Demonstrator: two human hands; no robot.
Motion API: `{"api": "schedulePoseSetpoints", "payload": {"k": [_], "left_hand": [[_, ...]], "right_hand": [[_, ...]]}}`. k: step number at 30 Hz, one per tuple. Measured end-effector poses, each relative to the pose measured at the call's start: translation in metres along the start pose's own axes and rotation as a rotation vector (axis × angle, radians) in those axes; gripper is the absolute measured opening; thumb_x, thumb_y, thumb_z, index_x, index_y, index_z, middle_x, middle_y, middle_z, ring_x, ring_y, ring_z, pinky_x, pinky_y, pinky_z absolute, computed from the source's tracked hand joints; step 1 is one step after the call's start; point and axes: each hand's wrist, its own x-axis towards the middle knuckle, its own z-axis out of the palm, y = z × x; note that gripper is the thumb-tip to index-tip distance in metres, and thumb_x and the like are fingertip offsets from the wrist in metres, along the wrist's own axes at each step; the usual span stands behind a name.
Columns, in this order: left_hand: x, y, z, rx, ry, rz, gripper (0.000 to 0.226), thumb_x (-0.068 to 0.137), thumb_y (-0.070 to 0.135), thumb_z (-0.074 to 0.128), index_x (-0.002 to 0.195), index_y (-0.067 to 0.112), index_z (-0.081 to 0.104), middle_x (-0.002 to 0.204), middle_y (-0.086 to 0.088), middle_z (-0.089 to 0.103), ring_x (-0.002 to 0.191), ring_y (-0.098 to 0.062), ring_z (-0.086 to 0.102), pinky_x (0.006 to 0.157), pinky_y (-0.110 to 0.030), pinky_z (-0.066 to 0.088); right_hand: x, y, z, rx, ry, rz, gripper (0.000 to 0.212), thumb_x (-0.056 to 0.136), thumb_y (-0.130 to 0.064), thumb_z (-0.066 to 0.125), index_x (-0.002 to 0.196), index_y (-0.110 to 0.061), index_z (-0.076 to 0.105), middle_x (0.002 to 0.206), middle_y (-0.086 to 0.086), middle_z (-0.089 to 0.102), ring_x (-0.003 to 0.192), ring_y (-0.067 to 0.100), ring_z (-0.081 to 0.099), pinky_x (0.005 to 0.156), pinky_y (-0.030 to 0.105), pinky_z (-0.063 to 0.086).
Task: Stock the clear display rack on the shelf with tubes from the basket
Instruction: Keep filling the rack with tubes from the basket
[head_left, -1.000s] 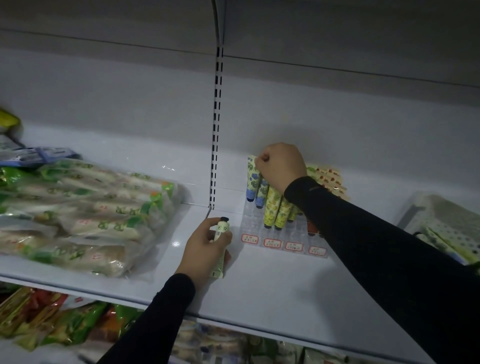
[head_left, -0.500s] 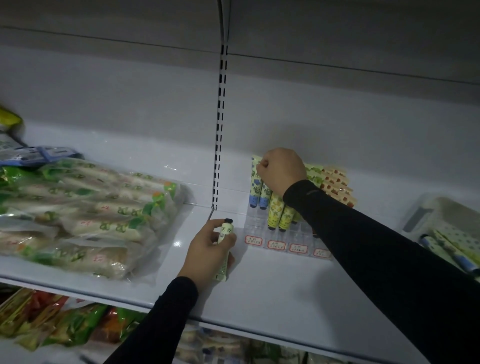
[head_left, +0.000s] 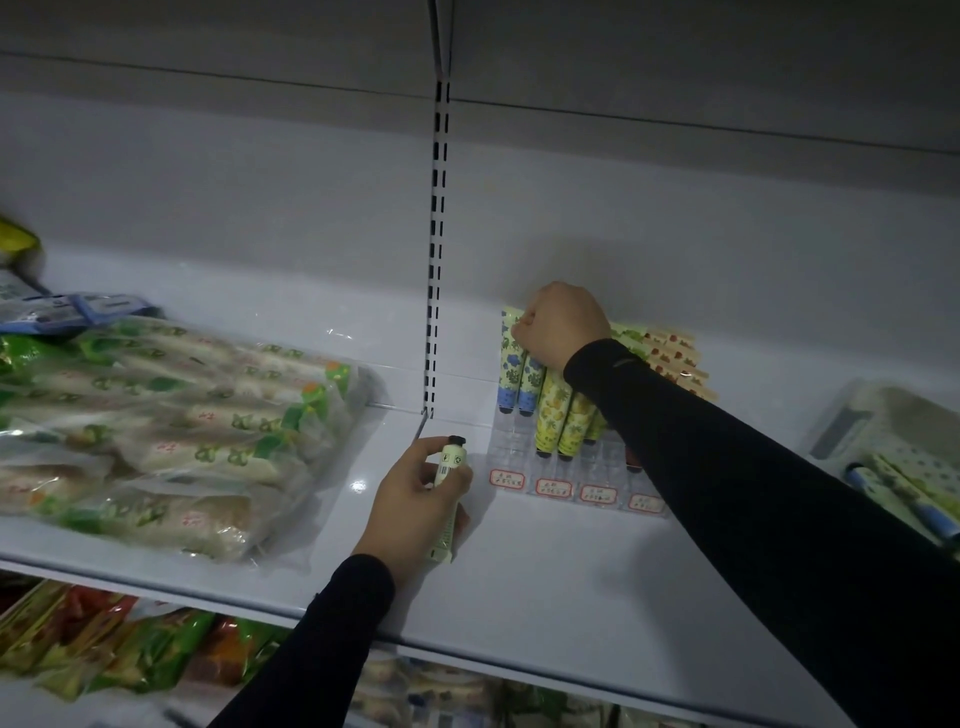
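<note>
White shelf (head_left: 545, 587). Clear display rack (head_left: 582, 457), red-edged price labels (head_left: 553, 488) on near edge. Left tubes (head_left: 511, 374) pale with blue print, blue bottoms; next tubes (head_left: 556, 415) yellow-green patterned; far-right tubes (head_left: 675, 358) cream with red print. Pale green tube (head_left: 449, 467), black cap. Black sleeves (head_left: 753, 493). Left: clear bags (head_left: 156, 415), green-white print.

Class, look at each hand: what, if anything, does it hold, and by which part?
The left hand grips a pale green tube around its middle, cap up. The right hand pinches the top end of a blue-patterned tube in the rack.
</note>
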Motion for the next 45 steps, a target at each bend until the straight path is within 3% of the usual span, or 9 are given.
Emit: {"api": "schedulePoseSetpoints", "payload": {"k": [10,16,22,28,30,35,38,40,45], "left_hand": [[-0.001,0.001,0.001,-0.008,0.002,-0.004,0.023,0.093,0.009,0.06,0.103,0.029,0.065,0.087,-0.018,0.062,0.05,-0.021,0.058,0.041,-0.032,0.048],[-0.002,0.002,0.0,0.005,-0.001,-0.005,0.023,0.093,0.009,0.06,0.103,0.029,0.065,0.086,-0.016,0.062,0.052,-0.022,0.059,0.043,-0.033,0.049],[-0.001,0.001,0.0,0.016,0.001,-0.003,0.023,0.093,0.009,0.061,0.103,0.03,0.065,0.087,-0.017,0.062,0.052,-0.023,0.06,0.042,-0.033,0.049],[-0.002,0.002,0.001,-0.01,0.009,-0.012,0.027,0.092,0.004,0.058,0.103,0.027,0.065,0.088,-0.018,0.06,0.05,-0.023,0.058,0.041,-0.032,0.047],[-0.001,0.003,0.001,-0.016,0.01,-0.019,0.032,0.09,-0.001,0.055,0.103,0.026,0.066,0.087,-0.018,0.06,0.051,-0.024,0.058,0.043,-0.033,0.048],[0.001,0.004,-0.002,-0.002,0.041,-0.044,0.03,0.09,0.003,0.061,0.11,0.024,0.066,0.092,-0.017,0.067,0.061,-0.023,0.064,0.053,-0.034,0.052],[-0.003,0.008,-0.001,0.003,0.042,-0.054,0.027,0.086,0.008,0.07,0.109,0.024,0.066,0.091,-0.014,0.071,0.065,-0.016,0.064,0.059,-0.031,0.052],[-0.005,0.014,0.004,-0.029,0.043,-0.061,0.025,0.084,0.006,0.073,0.105,0.016,0.063,0.085,-0.011,0.069,0.063,-0.014,0.065,0.06,-0.028,0.051],[-0.016,0.036,0.024,-0.211,0.016,-0.1,0.029,0.084,0.0,0.071,0.102,0.007,0.049,0.094,-0.017,0.068,0.07,-0.02,0.07,0.068,-0.032,0.057]], "right_hand": [[0.003,-0.004,-0.002,-0.035,-0.021,0.012,0.027,0.083,-0.008,0.054,0.062,-0.016,0.04,0.074,0.007,0.058,0.075,0.027,0.06,0.062,0.027,0.04],[-0.001,-0.007,-0.005,-0.084,-0.035,-0.018,0.028,0.082,-0.008,0.054,0.057,-0.015,0.043,0.064,0.004,0.053,0.068,0.026,0.057,0.062,0.028,0.045],[-0.006,-0.009,-0.013,0.011,-0.016,-0.027,0.015,0.08,-0.014,0.061,0.074,-0.003,0.067,0.065,0.007,0.064,0.064,0.024,0.064,0.062,0.03,0.054],[-0.021,-0.007,-0.031,0.072,0.077,-0.081,0.034,0.088,-0.022,0.057,0.056,-0.01,0.05,0.057,0.004,0.051,0.058,0.02,0.051,0.058,0.029,0.041],[-0.03,-0.005,-0.036,0.106,0.099,-0.112,0.034,0.089,-0.025,0.057,0.061,-0.006,0.056,0.059,0.008,0.054,0.06,0.022,0.052,0.062,0.032,0.047],[-0.073,0.0,-0.051,0.206,0.054,-0.172,0.032,0.094,-0.034,0.059,0.068,-0.016,0.064,0.058,-0.011,0.049,0.056,0.004,0.046,0.06,0.02,0.036],[-0.103,0.008,-0.054,0.216,-0.023,-0.191,0.034,0.094,-0.036,0.06,0.077,-0.008,0.071,0.066,-0.005,0.06,0.062,0.006,0.053,0.058,0.014,0.038],[-0.119,0.017,-0.049,0.24,-0.107,-0.198,0.033,0.093,-0.036,0.061,0.084,-0.007,0.073,0.079,0.004,0.068,0.073,0.015,0.061,0.07,0.024,0.05],[-0.156,0.034,-0.038,0.361,-0.321,-0.112,0.036,0.091,-0.042,0.062,0.115,-0.016,0.068,0.109,-0.003,0.069,0.096,0.008,0.063,0.086,0.027,0.053]]}}
